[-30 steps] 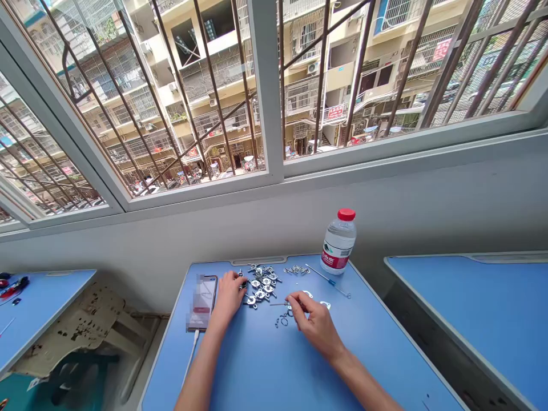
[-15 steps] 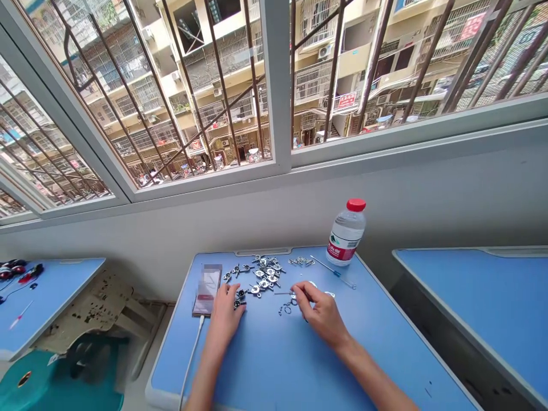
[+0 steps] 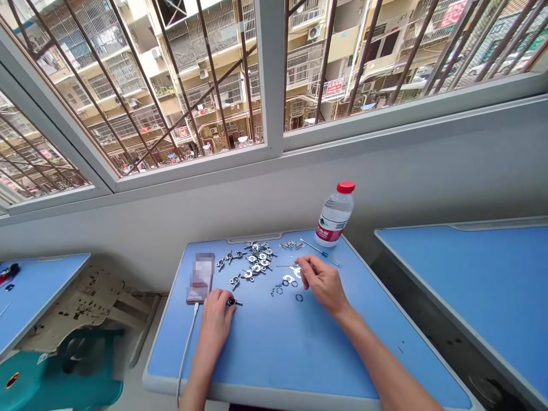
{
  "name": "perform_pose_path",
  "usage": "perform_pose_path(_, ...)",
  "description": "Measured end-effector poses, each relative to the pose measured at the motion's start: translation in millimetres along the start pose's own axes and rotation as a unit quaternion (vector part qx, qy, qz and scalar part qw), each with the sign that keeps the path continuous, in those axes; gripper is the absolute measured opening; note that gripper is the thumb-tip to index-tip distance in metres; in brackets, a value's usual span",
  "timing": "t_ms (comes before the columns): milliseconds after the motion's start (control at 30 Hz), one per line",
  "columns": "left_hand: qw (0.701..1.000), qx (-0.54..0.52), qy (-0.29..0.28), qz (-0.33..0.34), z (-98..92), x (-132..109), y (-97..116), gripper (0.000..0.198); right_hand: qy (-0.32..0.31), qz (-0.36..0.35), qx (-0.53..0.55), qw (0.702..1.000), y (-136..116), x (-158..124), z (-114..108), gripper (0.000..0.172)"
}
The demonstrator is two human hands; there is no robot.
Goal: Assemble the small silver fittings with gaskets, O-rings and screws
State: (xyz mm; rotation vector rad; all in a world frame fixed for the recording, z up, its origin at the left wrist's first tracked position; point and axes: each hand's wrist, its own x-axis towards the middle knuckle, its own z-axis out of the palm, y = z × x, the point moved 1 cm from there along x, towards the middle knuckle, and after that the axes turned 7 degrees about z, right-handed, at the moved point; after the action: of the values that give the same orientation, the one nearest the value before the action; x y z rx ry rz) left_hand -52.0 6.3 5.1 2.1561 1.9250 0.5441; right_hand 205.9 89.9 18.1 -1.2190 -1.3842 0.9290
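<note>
My left hand lies on the blue desk with its fingers curled on a small dark metal fitting, just below a phone. My right hand hovers over loose rings and washers, fingers bent and pinched near a thin screwdriver; what it holds is too small to name. A pile of small metal fittings sits at the desk's far middle, between the two hands.
A water bottle with a red cap stands at the desk's far right corner, a blue-handled screwdriver beside it. A charging cable hangs from the phone. Other blue desks flank left and right; a teal stool is lower left.
My left hand drew back from the pile toward me with one fitting. My right hand shifted slightly right over the washers. The camera tilted down.
</note>
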Motion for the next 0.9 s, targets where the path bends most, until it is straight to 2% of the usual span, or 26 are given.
perform_pose_path(133, 0.999, -0.035, -0.017, 0.020, 8.5, -19.5, 13.1, 0.014, 0.021, 0.021, 0.018, 0.999, 4.1, 2.5, -3.7, 0.043)
perform_pose_path(267, 0.994, -0.104, -0.006, 0.017, 15.2, -32.5, 22.0, 0.036, 0.034, 0.043, 0.050, 0.997, 9.0, 6.2, -6.5, 0.040)
perform_pose_path(333, 0.994, -0.107, -0.005, 0.024, 15.6, -34.4, 21.2, 0.040, 0.035, 0.051, 0.071, 0.996, 11.2, 9.6, -9.1, 0.040)
perform_pose_path(533, 0.991, -0.109, -0.031, 0.067, 17.8, -33.1, 17.6, 0.030, 0.053, 0.063, 0.118, 0.990, 14.0, 19.6, -19.6, 0.046)
perform_pose_path(667, 0.990, -0.118, -0.026, 0.074, 25.7, -31.8, 20.9, 0.021, 0.037, 0.066, 0.129, 0.989, 12.4, 20.9, -22.5, 0.049)
perform_pose_path(900, 0.988, -0.122, 0.015, 0.094, 39.5, -31.5, 16.9, 0.019, 0.013, 0.068, 0.041, 0.997, 13.9, 20.4, -23.7, 0.043)
